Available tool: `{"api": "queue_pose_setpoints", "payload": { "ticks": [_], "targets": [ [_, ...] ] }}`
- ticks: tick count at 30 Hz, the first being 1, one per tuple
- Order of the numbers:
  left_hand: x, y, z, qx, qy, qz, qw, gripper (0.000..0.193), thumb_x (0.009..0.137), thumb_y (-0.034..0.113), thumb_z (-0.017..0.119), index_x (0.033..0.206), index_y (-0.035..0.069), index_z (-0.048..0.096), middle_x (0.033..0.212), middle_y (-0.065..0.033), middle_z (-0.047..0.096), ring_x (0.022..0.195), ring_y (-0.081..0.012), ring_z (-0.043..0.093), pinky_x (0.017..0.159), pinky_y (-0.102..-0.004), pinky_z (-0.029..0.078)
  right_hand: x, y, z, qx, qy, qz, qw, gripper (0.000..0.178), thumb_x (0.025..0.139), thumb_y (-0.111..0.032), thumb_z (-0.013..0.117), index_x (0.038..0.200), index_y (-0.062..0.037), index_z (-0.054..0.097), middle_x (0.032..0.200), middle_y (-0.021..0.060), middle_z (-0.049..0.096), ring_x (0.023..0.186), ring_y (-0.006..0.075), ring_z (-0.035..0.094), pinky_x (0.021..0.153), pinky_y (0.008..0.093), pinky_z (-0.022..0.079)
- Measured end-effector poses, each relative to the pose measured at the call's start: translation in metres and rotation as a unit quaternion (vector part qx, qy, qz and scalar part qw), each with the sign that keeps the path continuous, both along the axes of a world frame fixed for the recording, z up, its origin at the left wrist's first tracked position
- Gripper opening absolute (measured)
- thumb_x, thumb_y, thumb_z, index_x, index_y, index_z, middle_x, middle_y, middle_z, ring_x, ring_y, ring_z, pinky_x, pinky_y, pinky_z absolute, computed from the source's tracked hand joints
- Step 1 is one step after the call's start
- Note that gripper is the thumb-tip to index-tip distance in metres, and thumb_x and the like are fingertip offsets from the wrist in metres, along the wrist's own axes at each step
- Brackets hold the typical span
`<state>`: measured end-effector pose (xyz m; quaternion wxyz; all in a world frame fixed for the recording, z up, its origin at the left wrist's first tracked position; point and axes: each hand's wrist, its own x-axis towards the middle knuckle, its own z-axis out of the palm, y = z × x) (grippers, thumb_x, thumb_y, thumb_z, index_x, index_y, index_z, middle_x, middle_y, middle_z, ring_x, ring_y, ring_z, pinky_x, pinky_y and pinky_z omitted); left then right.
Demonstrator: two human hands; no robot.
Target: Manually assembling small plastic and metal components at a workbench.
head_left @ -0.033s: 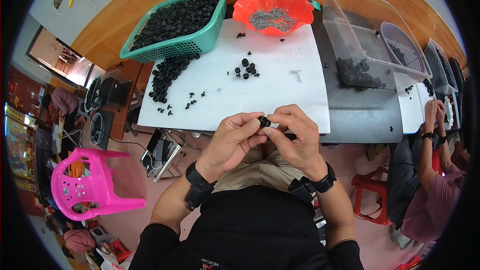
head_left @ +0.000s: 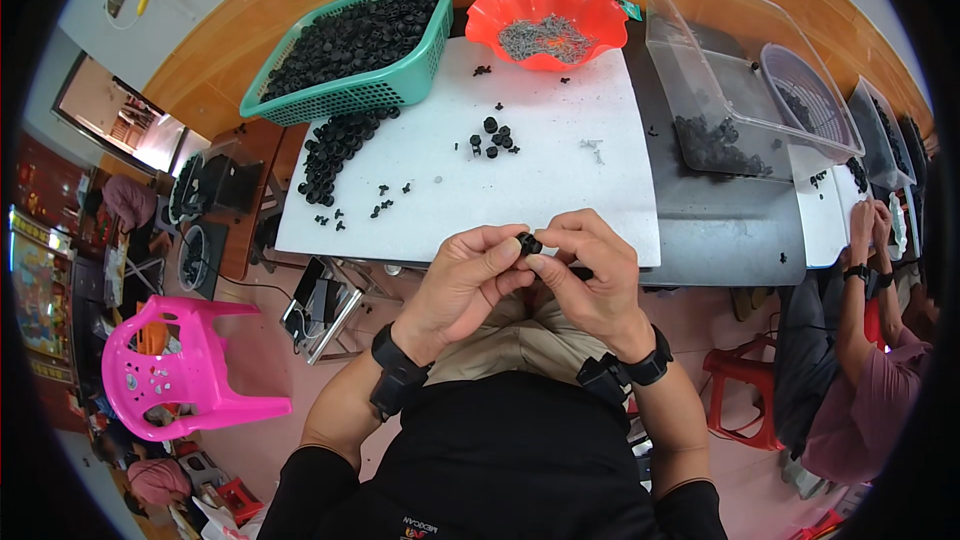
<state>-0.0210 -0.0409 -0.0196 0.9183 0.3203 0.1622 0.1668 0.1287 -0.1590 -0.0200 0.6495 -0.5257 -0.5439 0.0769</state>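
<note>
Grip: left hand (head_left: pixel 455 280) and right hand (head_left: pixel 598 275) pinch one small black part (head_left: pixel 529 243) between fingertips, at near edge of counter (head_left: pixel 500 195); green basket (head_left: pixel 350 93) at counter's far left corner.

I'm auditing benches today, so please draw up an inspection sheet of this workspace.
Surface: white tabletop, with black pieces lying on it.
Job's things: green basket heaped with black parts; red bowl holding thin grey pieces.
Clutter: small loose pieces scattered about; a dark pile in front of the basket.
Hands: left hand and right hand together pinch a small black piece.
Cables: a dark cable left of the table.
Surroundings: pink chair at left, red stool and another person's hands at right.
</note>
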Motion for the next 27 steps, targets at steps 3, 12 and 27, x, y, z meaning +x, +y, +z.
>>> {"api": "queue_pose_setpoints", "payload": {
  "ticks": [3, 12, 27],
  "targets": [
    [0.001, -0.002, 0.001, 0.013, 0.009, 0.003, 1.0, 0.023, 0.098, 0.007, 0.064, 0.119, 0.0, 0.067, 0.109, -0.0109, 0.07, 0.095, -0.0159, 0.07, 0.087, -0.0296, 0.062, 0.001, 0.0, -0.004, 0.009, -0.018, -0.01, 1.0, 0.027, 0.081, 0.003, 0.078, 0.107, -0.0005, 0.071, 0.092, 0.011, 0.065, 0.067, 0.0153, 0.062, 0.055, 0.0259, 0.049],
    [0.004, -0.009, 0.004, 0.054, 0.029, 0.024, 0.998, 0.026, 0.099, 0.011, 0.063, 0.122, -0.002, 0.065, 0.109, -0.0103, 0.07, 0.096, -0.0156, 0.07, 0.085, -0.0278, 0.062, 0.003, -0.001, -0.009, 0.037, -0.033, -0.02, 0.999, 0.03, 0.08, 0.004, 0.078, 0.108, -0.0017, 0.071, 0.093, 0.012, 0.067, 0.07, 0.0171, 0.064, 0.057, 0.0265, 0.05],
    [0.008, -0.017, 0.004, 0.103, 0.041, 0.035, 0.993, 0.023, 0.1, 0.01, 0.063, 0.119, -0.001, 0.067, 0.111, -0.0102, 0.07, 0.097, -0.0157, 0.069, 0.087, -0.0291, 0.061, 0.005, -0.007, -0.009, 0.042, -0.1, -0.05, 0.993, 0.024, 0.082, 0.003, 0.077, 0.104, -0.0008, 0.068, 0.093, 0.0132, 0.066, 0.065, 0.0195, 0.068, 0.053, 0.0285, 0.053]
  ]
}}
